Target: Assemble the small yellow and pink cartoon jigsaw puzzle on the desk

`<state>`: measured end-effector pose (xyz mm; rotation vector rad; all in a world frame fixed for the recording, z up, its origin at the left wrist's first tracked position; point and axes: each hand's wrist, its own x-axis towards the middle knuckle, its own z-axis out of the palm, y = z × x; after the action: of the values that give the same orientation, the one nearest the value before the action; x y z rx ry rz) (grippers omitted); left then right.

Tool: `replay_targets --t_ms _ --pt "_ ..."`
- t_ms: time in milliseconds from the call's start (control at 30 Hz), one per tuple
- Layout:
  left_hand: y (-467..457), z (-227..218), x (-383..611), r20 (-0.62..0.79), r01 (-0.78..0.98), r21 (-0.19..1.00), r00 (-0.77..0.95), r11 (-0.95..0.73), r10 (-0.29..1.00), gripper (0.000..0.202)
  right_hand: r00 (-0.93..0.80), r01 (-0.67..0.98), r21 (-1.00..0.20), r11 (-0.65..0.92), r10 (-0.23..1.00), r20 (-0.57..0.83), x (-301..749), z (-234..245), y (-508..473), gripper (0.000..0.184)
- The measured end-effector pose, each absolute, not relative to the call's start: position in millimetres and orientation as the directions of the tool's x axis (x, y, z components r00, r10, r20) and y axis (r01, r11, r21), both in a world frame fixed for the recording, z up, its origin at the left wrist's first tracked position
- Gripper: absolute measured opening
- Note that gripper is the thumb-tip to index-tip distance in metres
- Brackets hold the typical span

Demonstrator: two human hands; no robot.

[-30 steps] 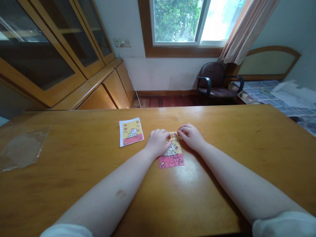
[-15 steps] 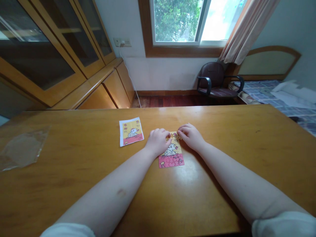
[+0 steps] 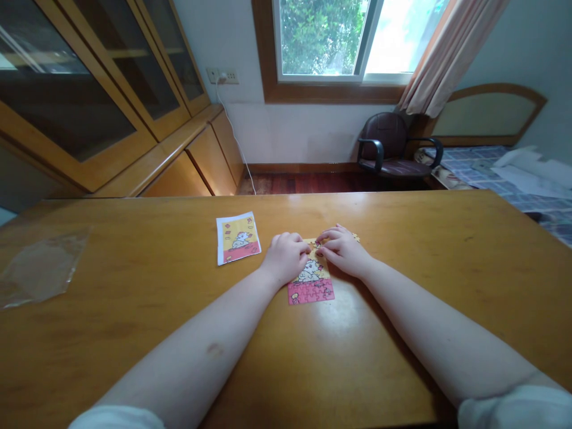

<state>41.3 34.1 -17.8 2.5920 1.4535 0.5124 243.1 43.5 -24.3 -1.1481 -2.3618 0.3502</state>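
A small jigsaw puzzle (image 3: 311,283) with a white cartoon animal on yellow and a pink bottom band lies on the wooden table (image 3: 134,286). My left hand (image 3: 286,257) rests on the puzzle's upper left part, fingers curled down onto it. My right hand (image 3: 343,250) lies over the upper right corner, fingertips pinched together on the top edge; whether a loose piece is in them is hidden. A yellow puzzle piece (image 3: 355,238) peeks out just beyond my right hand. A printed reference card (image 3: 238,238) with the same picture lies left of my hands.
A clear plastic bag (image 3: 38,268) lies at the table's left edge. Wooden glass-door cabinets (image 3: 89,89) line the left wall. Beyond the table stand a dark office chair (image 3: 388,149), a window with a curtain, and a bed with papers at right.
My right hand has slid a little to the left across the puzzle's top edge, uncovering a yellow piece at its far side. The left hand stays in place.
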Motion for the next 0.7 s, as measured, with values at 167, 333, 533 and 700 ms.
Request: replay_targets --t_ms 167,333,533,700 --pt "33.7 -16.9 40.7 0.233 0.796 0.251 0.503 -0.551 0.832 0.020 -0.526 0.665 -0.421 0.616 0.787 0.321 243.3 -26.4 44.4 0.025" --pt "32.8 -16.7 40.7 0.238 0.801 0.263 0.486 -0.538 0.841 0.020 -0.527 0.687 -0.393 0.611 0.792 0.309 243.3 -23.6 43.6 0.028" --pt "35.8 -14.8 36.5 0.240 0.837 0.292 0.404 -0.462 0.883 0.028 -0.357 0.846 -0.306 0.436 0.891 0.281 253.5 -10.4 43.9 0.027" --pt "38.6 -13.5 32.4 0.197 0.915 0.238 0.284 -0.327 0.938 0.027 -0.099 0.973 -0.197 0.122 0.988 0.122 265.2 -1.1 49.9 0.030"
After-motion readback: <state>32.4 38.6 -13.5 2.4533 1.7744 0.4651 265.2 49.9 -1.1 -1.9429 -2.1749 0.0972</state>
